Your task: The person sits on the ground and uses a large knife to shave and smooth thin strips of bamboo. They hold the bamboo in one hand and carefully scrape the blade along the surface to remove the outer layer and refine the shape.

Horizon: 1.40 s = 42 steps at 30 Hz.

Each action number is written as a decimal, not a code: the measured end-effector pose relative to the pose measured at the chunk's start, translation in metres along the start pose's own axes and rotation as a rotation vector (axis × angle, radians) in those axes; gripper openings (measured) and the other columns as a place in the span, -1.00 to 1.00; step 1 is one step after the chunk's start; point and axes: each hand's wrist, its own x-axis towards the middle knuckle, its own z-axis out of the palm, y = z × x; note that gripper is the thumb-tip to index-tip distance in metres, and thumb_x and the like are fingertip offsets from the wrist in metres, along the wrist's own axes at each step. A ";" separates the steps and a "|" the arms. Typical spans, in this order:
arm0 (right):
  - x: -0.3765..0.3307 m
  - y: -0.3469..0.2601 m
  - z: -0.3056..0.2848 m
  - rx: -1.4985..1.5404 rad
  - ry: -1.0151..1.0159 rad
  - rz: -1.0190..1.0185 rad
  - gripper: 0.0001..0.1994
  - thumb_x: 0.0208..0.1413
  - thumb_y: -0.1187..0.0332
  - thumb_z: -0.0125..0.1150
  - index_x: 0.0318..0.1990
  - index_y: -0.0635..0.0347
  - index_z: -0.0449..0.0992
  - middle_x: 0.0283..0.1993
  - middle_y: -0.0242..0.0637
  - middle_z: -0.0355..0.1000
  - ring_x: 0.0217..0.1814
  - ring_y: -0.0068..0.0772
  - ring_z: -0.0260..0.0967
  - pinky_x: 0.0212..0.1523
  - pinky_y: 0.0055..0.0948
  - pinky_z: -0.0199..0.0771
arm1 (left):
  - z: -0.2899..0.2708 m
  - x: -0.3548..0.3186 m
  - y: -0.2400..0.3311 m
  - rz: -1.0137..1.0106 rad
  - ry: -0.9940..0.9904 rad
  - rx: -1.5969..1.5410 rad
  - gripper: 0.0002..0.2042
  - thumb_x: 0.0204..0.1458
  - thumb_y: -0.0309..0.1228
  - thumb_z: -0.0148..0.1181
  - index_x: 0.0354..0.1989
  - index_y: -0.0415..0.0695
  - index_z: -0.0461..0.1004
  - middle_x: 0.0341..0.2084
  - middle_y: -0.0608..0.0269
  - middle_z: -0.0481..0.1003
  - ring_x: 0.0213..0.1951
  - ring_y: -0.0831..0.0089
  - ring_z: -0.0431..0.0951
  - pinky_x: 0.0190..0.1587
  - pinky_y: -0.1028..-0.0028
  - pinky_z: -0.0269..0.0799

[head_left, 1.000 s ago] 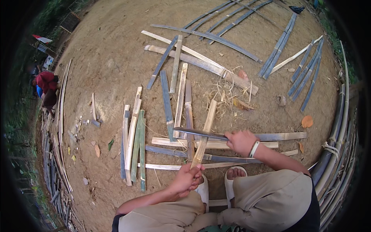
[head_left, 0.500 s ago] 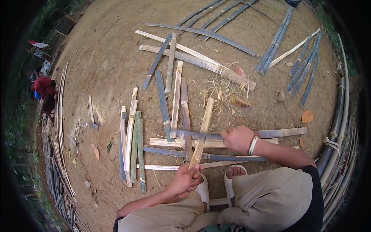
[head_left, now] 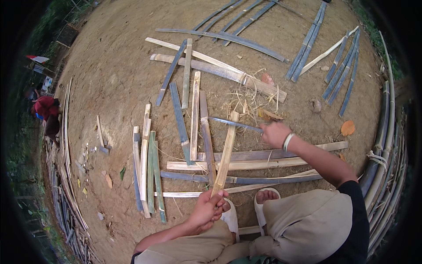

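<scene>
- Left hand (head_left: 210,207), low in the frame's centre, closed around the near end of a pale bamboo slat (head_left: 226,152) slanting up toward the middle.
- Right hand (head_left: 274,133), right of centre, closed on a thin grey-blue strip (head_left: 233,123) running leftward, touching the slat's far tip.
- Crossed bamboo slats (head_left: 246,165) flat on the dirt ground (head_left: 118,79) beneath.
- Orange leaf (head_left: 347,128) at right edge.

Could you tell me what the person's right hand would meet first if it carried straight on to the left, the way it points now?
Probably the pale bamboo strip that the left hand grips; the right hand already holds a thin grey strip reaching it. Heights are hard to judge.
</scene>
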 end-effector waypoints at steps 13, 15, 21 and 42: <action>0.008 0.026 -0.003 -0.078 0.077 -0.078 -0.73 0.17 0.25 -0.03 -0.08 0.18 0.44 -0.41 0.07 0.51 -0.36 0.14 0.51 -0.21 0.05 0.50 | -0.002 0.002 -0.001 0.020 0.009 0.036 -0.79 0.34 -0.27 -0.03 -0.09 -0.18 0.36 -0.57 0.49 0.21 -0.67 0.74 0.11 -0.69 0.66 -0.04; 0.020 0.039 0.002 -0.008 0.132 0.070 -0.73 0.17 0.25 -0.03 -0.07 0.18 0.44 -0.42 0.07 0.51 -0.37 0.14 0.51 -0.20 0.07 0.49 | -0.001 0.001 0.001 0.011 0.023 0.037 -0.79 0.34 -0.28 -0.03 -0.08 -0.18 0.36 -0.57 0.49 0.22 -0.67 0.74 0.11 -0.69 0.66 -0.04; -0.004 0.017 -0.002 -0.067 0.057 -0.057 -0.72 0.18 0.26 -0.04 -0.07 0.23 0.43 -0.42 0.06 0.53 -0.33 0.14 0.52 -0.22 0.06 0.50 | -0.009 -0.015 0.003 -0.023 0.061 0.088 -0.80 0.36 -0.30 -0.07 -0.04 -0.15 0.38 -0.54 0.45 0.22 -0.69 0.71 0.08 -0.68 0.65 -0.03; -0.014 0.005 0.007 0.075 0.061 -0.039 -0.73 0.15 0.24 0.01 -0.11 0.24 0.40 -0.41 0.12 0.51 -0.33 0.24 0.51 -0.21 0.11 0.49 | -0.024 -0.042 0.012 -0.058 0.095 0.231 -0.75 0.36 -0.31 -0.08 0.13 -0.08 0.31 -0.44 0.40 0.29 -0.67 0.68 0.10 -0.67 0.62 0.02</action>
